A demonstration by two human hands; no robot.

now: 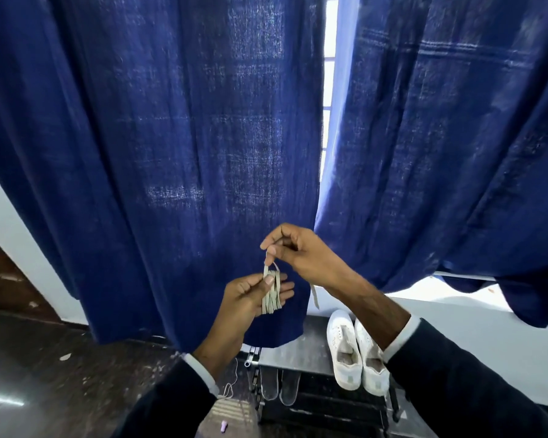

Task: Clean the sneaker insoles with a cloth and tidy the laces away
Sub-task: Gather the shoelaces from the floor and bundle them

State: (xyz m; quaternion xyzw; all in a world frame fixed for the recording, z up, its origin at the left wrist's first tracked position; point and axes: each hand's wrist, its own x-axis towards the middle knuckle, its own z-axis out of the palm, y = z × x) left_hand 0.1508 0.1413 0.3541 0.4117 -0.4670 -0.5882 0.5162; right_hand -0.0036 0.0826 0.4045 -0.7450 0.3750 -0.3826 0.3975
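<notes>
A pale grey shoelace is wound in several loops round the fingers of my left hand, with the thumb pressing on the coil. My right hand pinches the lace's free end just above the coil, and a loose tail hangs down below the wrist. Two white sneakers without laces stand side by side on the top of a dark shoe rack. Two pale insoles lie on a lower shelf of the rack.
Dark blue curtains hang in front of me, with a bright window gap between them. A white wall runs behind the rack. Another thin lace lies on the dark floor, near a small pink object.
</notes>
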